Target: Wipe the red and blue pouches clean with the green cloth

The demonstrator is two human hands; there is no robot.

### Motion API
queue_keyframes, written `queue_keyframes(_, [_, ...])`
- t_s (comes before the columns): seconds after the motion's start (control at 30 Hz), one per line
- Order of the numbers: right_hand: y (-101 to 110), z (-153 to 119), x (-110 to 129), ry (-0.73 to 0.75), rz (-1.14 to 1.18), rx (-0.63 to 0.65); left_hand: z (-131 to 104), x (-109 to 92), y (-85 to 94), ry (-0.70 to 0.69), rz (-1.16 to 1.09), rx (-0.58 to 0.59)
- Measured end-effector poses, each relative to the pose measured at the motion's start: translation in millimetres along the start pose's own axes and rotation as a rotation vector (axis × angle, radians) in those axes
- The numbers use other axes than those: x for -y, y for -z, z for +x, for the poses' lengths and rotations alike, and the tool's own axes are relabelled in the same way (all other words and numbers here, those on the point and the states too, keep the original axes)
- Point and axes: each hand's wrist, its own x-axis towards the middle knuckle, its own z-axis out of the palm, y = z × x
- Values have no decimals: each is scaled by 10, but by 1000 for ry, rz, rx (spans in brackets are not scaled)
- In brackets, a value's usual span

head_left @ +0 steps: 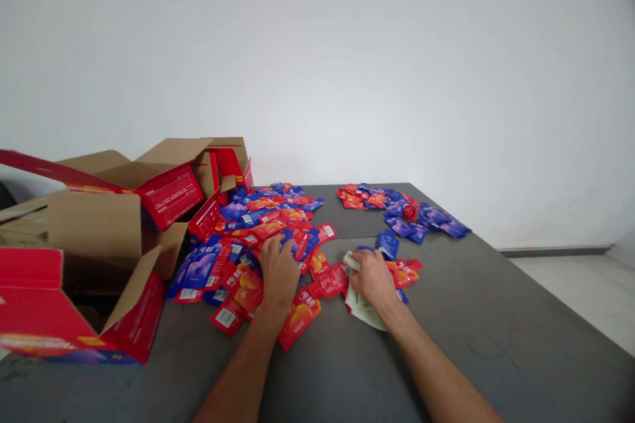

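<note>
My left hand (pixel 279 271) reaches into a wide heap of red and blue foil packets (pixel 248 287), printed with fruit, white lettering and barcodes. Its fingers are curled, with a blue packet (pixel 288 236) seemingly pinched between the thumb and fingertips. In my right hand (pixel 374 281) is a pale green crumpled sheet (pixel 364 310), thin like cloth or a soft bag, hanging down to the table; a bit of red shows at its lower left edge. A small group of packets (pixel 404 273) lies just beyond and right of that hand, partly hidden by it.
Open red cardboard boxes (pixel 171 195) with brown flaps stand along the left; the nearest box (pixel 30 297) is at the front left. More packets (pixel 357 196) lie at the far edge of the dark table (pixel 476 317), with another cluster (pixel 429 219) at its right edge. A white wall rises behind.
</note>
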Motion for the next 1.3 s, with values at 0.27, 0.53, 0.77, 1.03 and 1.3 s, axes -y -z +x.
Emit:
queue_keyframes(0.27, [25,6,43,16,-33,-50,-431,-163,-368,-310,-315,684])
queue_keyframes(0.53, [78,45,140,9,78,-76,-340,-87,-405,-34,-544,571])
queue_keyframes(0.77, [79,40,280,153,217,-138,-170,67,-379,413,-725,113])
queue_keyframes(1.03, [38,-111,561,389,349,-26,-169,-244,-256,507,-1192,418])
queue_keyframes(1.3, [125,-66,479,257,258,-68,-237,-295,-229,480,-1119,563])
